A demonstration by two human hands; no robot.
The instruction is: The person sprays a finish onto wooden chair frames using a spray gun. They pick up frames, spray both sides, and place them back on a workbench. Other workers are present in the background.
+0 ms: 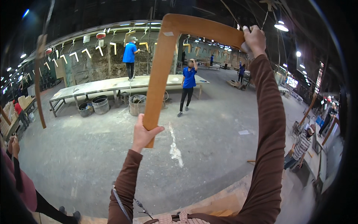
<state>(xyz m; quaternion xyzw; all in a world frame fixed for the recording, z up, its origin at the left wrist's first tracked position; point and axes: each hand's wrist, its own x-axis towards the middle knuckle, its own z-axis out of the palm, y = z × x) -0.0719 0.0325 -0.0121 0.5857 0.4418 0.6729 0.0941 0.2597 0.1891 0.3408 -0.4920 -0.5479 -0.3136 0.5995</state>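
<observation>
A large L-shaped brown wooden piece (158, 71) is held up in front of me, with one leg hanging down and the other reaching right. A small white patch shows near its corner. My left hand (144, 134) is closed round the bottom end of the hanging leg, thumb across its face. Raised high at the right, my right hand (255, 40) grips the far end of the upper leg. Something pale shows beneath the right fingers; I cannot tell what it is.
Beyond stands a long worktable (93, 86), a person in blue (130, 56) on it and another person (189, 78) before it. Bins (100, 105) sit underneath. L-shaped pieces (86, 52) hang behind. A brown strip (39, 86) hangs at left, near a pink-clad person (24, 183).
</observation>
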